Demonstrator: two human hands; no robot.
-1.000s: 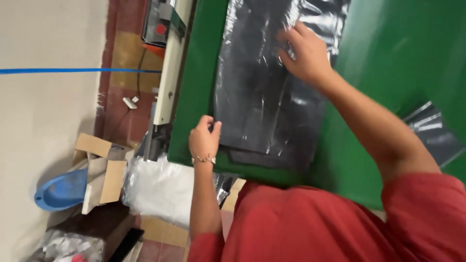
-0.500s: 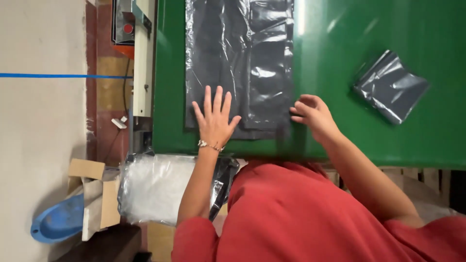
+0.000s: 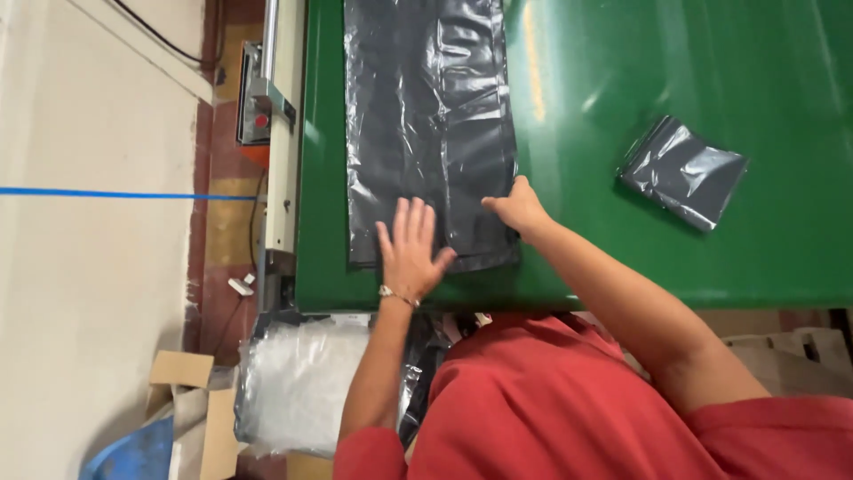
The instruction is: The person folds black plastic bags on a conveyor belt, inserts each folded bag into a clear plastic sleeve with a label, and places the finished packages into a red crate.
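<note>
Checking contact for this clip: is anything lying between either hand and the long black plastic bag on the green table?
Nothing visible. The left hand lies flat on the black plastic bag near its close end, and the right hand touches its right edge. The folded grey bag lies apart.

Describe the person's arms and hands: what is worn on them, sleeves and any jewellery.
Both hands are bare, with no gloves. The left hand has a thin metal bracelet round its wrist. The right hand shows no jewellery. Both forearms are uncovered; short red shirt sleeves begin near the upper arms.
</note>
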